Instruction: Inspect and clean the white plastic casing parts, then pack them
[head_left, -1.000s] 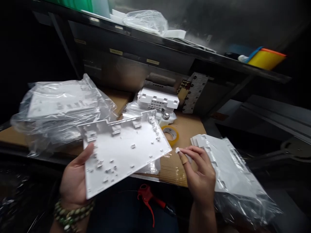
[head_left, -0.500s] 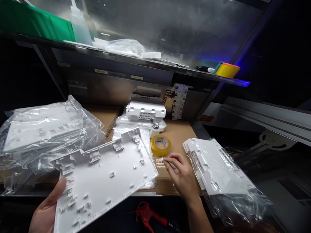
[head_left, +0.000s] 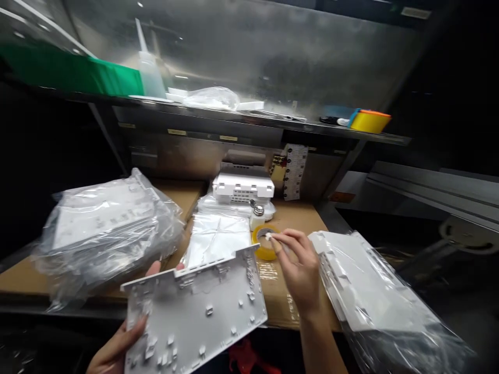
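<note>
A white plastic panel [head_left: 195, 311] with small clips and ribs on its inner face is tilted in my left hand [head_left: 125, 337], thumb on the inner face and fingertips showing behind the upper edge. My right hand [head_left: 298, 262] pinches a small white piece [head_left: 268, 236] between thumb and fingers. That piece is in front of a roll of yellow tape [head_left: 260, 252], to the right of the panel's upper corner. Whether it is a scrap or a part is too small to tell.
Bagged white panels [head_left: 105, 213] lie at left, more bagged panels [head_left: 374, 280] at right. Behind are a white housing [head_left: 244, 187], a small bottle [head_left: 257, 218] and flat plastic bags [head_left: 214, 234]. A red tool [head_left: 249, 358] is below the table edge. A shelf [head_left: 249, 118] crosses above.
The view has shifted, and most things appear lower and further right. The panel in my left hand has tilted its top edge toward the camera. My right hand has lifted the small piece toward the tape roll.
</note>
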